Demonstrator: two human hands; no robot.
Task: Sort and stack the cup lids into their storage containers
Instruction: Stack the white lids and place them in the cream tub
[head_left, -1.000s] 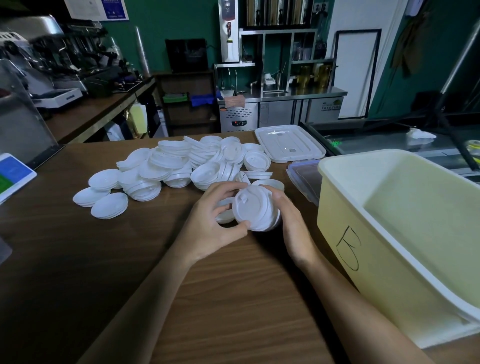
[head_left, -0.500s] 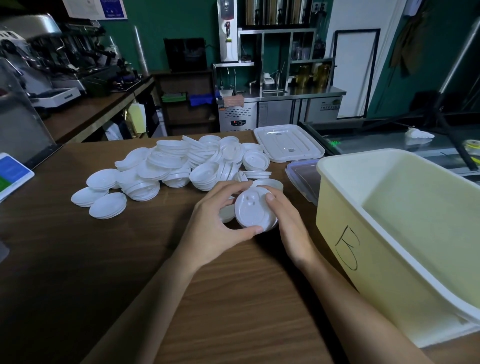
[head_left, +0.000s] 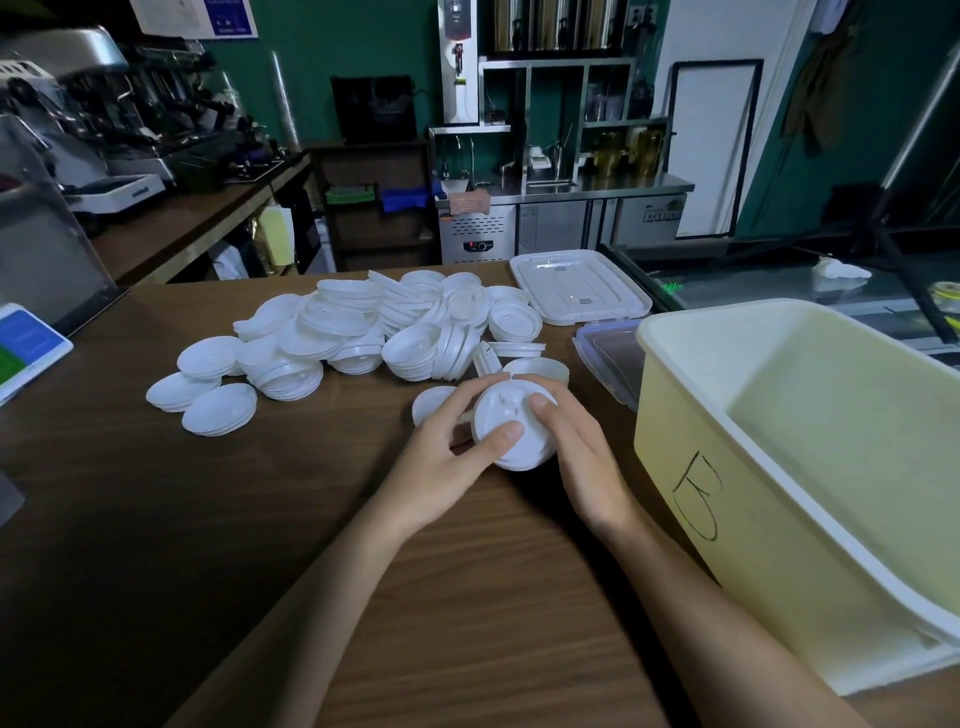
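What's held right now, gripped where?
A white cup lid: left hand round its left rim, thumb on top; right hand on its right rim.

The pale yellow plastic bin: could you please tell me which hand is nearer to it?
Right. The right hand grips the white plastic lid stack on the side facing the pale yellow plastic bin; the left hand grips its opposite side, farther away.
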